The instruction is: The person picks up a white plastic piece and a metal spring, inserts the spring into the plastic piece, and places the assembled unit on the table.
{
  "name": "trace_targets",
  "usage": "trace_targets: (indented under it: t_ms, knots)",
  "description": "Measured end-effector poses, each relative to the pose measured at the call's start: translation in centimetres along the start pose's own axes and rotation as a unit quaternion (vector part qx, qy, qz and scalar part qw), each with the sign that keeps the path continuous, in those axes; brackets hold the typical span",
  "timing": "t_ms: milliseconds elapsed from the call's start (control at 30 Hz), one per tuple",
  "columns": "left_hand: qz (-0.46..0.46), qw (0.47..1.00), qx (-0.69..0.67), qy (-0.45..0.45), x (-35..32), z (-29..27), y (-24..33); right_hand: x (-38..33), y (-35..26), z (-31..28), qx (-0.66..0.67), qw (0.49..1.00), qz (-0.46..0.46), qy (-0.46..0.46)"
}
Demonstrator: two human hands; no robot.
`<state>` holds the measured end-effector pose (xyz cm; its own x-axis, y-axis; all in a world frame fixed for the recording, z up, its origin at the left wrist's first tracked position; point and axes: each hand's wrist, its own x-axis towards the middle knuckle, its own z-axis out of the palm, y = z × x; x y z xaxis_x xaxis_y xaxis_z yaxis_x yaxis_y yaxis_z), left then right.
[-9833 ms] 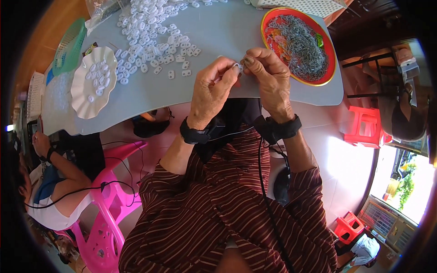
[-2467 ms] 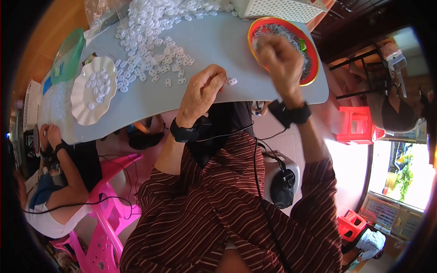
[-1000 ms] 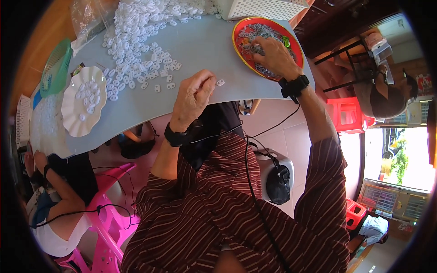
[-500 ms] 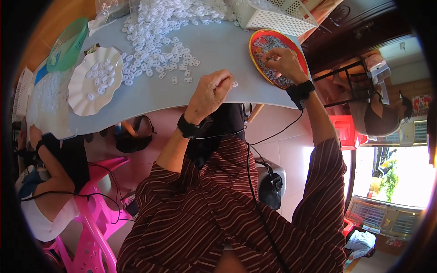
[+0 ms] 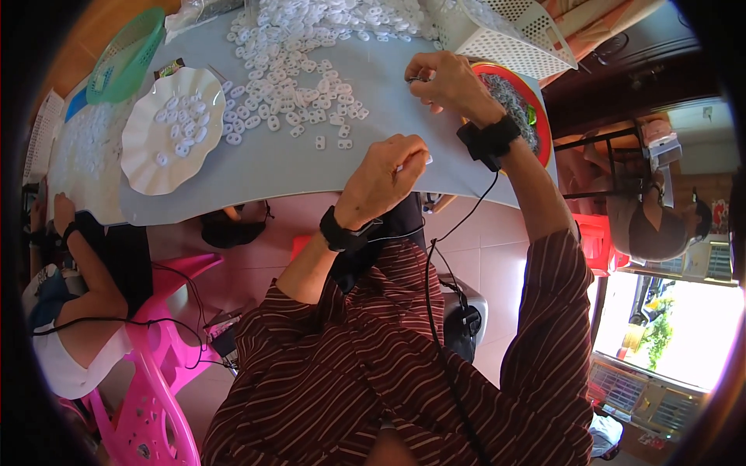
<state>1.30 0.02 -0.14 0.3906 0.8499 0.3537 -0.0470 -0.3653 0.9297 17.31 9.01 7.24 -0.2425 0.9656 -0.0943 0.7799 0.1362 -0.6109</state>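
Moving back from the red bowl (image 5: 536,116), the right hand (image 5: 447,78) is now coming over the table (image 5: 256,167) with something tiny pinched in its fingertips. On the left, a white scalloped plate (image 5: 172,128) is holding small white plastic pieces (image 5: 303,46). The left hand (image 5: 385,175) is curling closed around one white piece (image 5: 425,159) at the table edge. It looks like the joining step is coming, so both hands need bringing together carefully.

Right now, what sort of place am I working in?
It looks like a home or small-workshop piecework table, not a factory line: a table strewn with small white plastic pieces, a white scalloped plate of sorted ones, a red tray of metal bits, and a pink plastic chair on tiled floor.
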Motion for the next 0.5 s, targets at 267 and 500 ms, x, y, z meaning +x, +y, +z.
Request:
trace_targets:
  t_ms: [267,500]
  knots:
    - [0.017,1.000,-0.008,0.006,-0.1,0.1,-0.4,0.5,0.5,1.0,0.056,0.998,0.008,0.012]
    - [0.015,1.000,-0.006,0.005,-0.2,-0.1,-0.4,-0.2,0.8,0.9,0.068,0.996,0.009,0.060]
